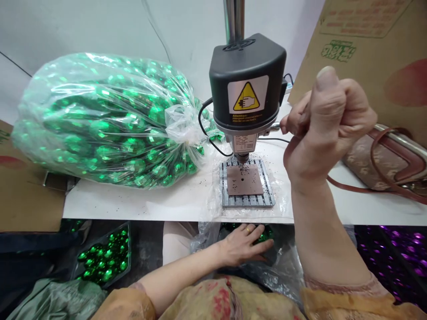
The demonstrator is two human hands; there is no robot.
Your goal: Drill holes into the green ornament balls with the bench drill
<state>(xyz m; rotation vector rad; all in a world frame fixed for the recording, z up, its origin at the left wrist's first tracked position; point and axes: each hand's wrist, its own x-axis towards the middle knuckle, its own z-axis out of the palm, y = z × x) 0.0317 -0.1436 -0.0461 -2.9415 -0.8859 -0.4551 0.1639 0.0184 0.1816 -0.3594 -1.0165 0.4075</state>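
The right hand (328,115) is curled into a raised fist, thumb uppermost, its fingers closed around the end of a metal lever (275,127); most of the grip is hidden. The left hand (247,242), wearing a ring, lies palm down with fingers loosely spread, below the bench's front edge, over shiny green baubles (267,233) in clear plastic; whether it grasps one cannot be told. The lever belongs to a black drill press (248,80) standing near the middle of the white bench (167,211), its slotted base (248,204) close to the front edge. On the base lies a brown square pad (235,184) with a dark hole, dusted with shavings, beneath the chuck (242,156). Good handling here probably means a smooth, even pull on the lever, each piece held steady and centred over the hole, fingertips well away from the chuck, as the yellow warning label (247,95) suggests, and shavings brushed off so pieces sit flat. Toward the bench's left end lies a knotted clear sack (110,120) of green baubles; near the right end are a handbag (363,155) and a cardboard carton (367,49). Below the front edge, at left, more green baubles fill a tray (128,244).
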